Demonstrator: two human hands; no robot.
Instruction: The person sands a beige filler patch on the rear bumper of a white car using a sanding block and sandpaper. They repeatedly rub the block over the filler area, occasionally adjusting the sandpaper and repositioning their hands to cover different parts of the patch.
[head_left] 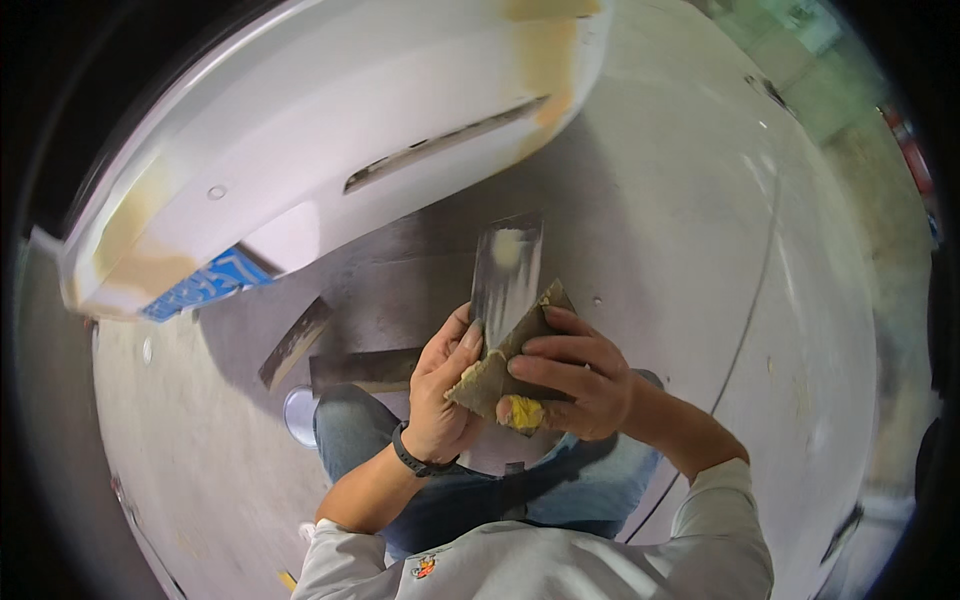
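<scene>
My left hand [447,385], with a dark band at the wrist, grips the near end of a shiny flat plate [512,270]. A cream-coloured dab of putty [508,248] sits near the plate's far end, with pale smears running down from it. My right hand [580,375] holds a dark, flat putty spreader [490,385] slantwise across the plate's near end. Yellowish putty lines the spreader's edges. A bright yellow patch [524,411] shows at my right thumb; I cannot tell whether it is putty or a wrapping. My left fingertips are close to the spreader.
A white car panel [300,90] with tan filler patches, a long slot and a blue number plate [210,283] stands ahead on the left. Dark flat pieces [365,370] and a white round container [300,415] are left of my knees. A cable [745,320] crosses the floor at right.
</scene>
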